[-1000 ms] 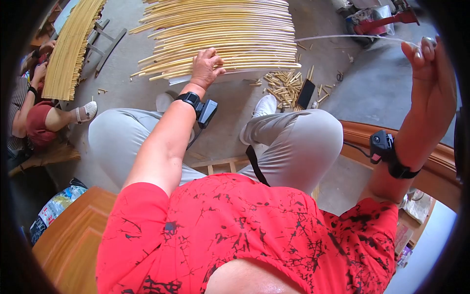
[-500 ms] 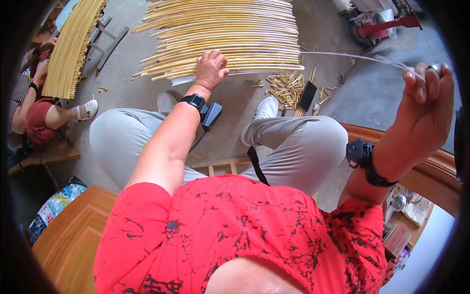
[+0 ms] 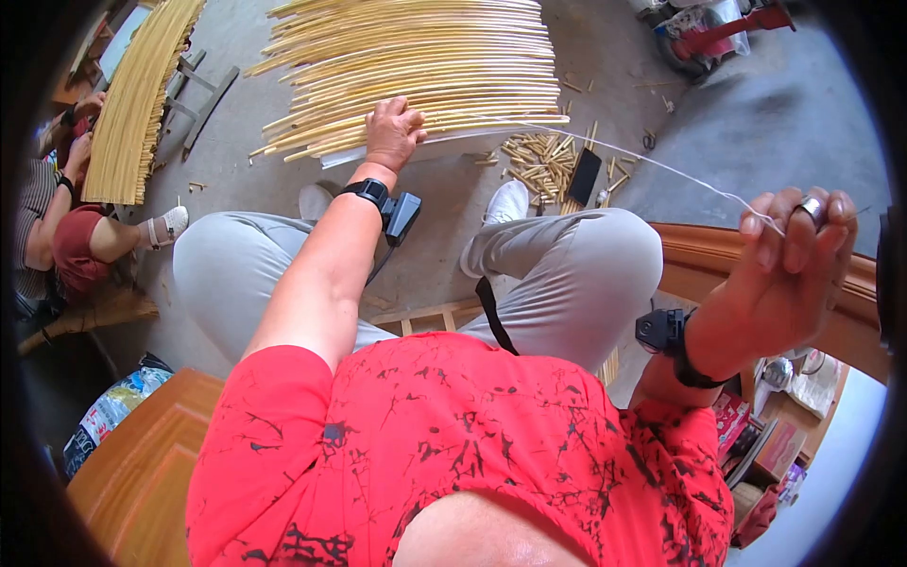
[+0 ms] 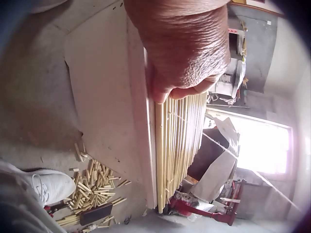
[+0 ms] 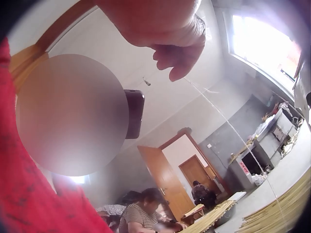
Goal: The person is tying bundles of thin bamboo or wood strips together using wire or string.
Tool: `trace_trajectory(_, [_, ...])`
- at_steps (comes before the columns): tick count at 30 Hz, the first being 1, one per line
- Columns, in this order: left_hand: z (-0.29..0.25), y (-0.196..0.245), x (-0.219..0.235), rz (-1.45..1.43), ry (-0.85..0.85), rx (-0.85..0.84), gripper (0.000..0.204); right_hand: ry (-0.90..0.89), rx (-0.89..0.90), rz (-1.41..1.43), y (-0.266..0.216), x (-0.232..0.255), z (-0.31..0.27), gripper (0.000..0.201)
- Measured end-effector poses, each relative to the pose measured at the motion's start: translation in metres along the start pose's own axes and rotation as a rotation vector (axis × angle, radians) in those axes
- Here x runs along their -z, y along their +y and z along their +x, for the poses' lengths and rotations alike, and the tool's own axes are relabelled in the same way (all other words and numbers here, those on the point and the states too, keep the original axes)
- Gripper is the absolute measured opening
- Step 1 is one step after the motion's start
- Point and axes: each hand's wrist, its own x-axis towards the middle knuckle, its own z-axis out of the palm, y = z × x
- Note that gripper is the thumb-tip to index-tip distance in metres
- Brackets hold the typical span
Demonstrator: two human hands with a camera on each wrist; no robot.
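A wide mat of thin yellow sticks (image 3: 425,66) lies in front of me on a pale support (image 4: 104,92). At its near edge my left hand (image 3: 395,134) grips the nearest sticks with curled fingers, the fingertips right at the front one in the left wrist view. A white string (image 3: 652,161) runs from the sticks, just right of that hand, up to my right hand (image 3: 779,269). The right hand is raised at the far right and pinches the string between thumb and fingers. A metal ring (image 3: 811,205) sits on one of its fingers.
Short stick offcuts (image 3: 539,161) and a black phone-like slab (image 3: 584,177) lie on the floor beyond my right shoe. At the left, another person (image 3: 71,208) sits by a second stick mat (image 3: 142,94). A wooden ledge (image 3: 699,246) runs beneath my right arm.
My right hand has come down and inward toward my body, drawing the string with it; the string now slopes lower and looks straighter. The left hand stays at the mat's near edge.
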Motion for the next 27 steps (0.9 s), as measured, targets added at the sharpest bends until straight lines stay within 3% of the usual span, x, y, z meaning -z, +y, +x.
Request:
trace_trajectory(2, [0.004, 0.001, 0.001, 0.005, 0.006, -0.011, 0.03, 0.06, 0.007, 0.054, 0.004, -0.004, -0.004, 0.021])
trace_trajectory(4, [0.004, 0.003, 0.003, 0.041, -0.045, 0.02, 0.033, -0.035, -0.06, 0.193, 0.011, -0.007, -0.01, 0.018])
trace_trajectory(6, [0.006, -0.002, 0.007, 0.032, -0.108, 0.012, 0.04, -0.028, -0.085, 0.155, 0.008, -0.01, -0.022, 0.015])
trace_trajectory(8, [0.009, -0.002, 0.013, -0.043, -0.151, -0.02, 0.047, 0.031, -0.228, 0.054, 0.005, -0.012, -0.036, 0.011])
trace_trajectory(9, [0.011, -0.003, 0.017, -0.021, -0.154, -0.048, 0.049, -0.073, -0.249, 0.107, 0.009, -0.004, -0.042, 0.008])
trace_trajectory(10, [0.012, -0.003, 0.019, -0.015, -0.156, -0.053, 0.049, -0.069, -0.245, 0.111, 0.01, 0.0, -0.048, 0.008])
trace_trajectory(12, [0.011, -0.004, 0.025, 0.011, -0.043, -0.059, 0.043, -0.038, -0.323, 0.049, 0.008, 0.005, -0.062, 0.006])
trace_trajectory(20, [-0.005, 0.017, 0.056, -0.01, -0.137, 0.118, 0.012, 0.132, -0.301, -0.046, 0.012, 0.014, -0.079, 0.008])
trace_trajectory(22, [-0.009, 0.029, 0.055, -0.266, -0.322, 0.353, 0.013, -0.011, -0.393, -0.035, 0.019, 0.012, -0.082, 0.008])
trace_trajectory(23, [-0.013, 0.038, 0.053, -0.284, -0.381, 0.3, 0.019, -0.001, -0.395, -0.04, 0.016, 0.009, -0.085, 0.008])
trace_trajectory(25, [-0.014, 0.049, 0.047, -0.268, -0.466, 0.275, 0.021, -0.235, -0.554, -0.019, 0.018, 0.002, -0.087, 0.006])
trace_trajectory(26, [-0.016, 0.055, 0.046, -0.251, -0.556, 0.266, 0.022, -0.23, -0.555, -0.017, 0.016, 0.004, -0.09, 0.006])
trace_trajectory(27, [-0.018, 0.056, 0.041, -0.232, -0.537, 0.258, 0.024, -0.309, -0.557, -0.067, 0.017, 0.006, -0.092, 0.005])
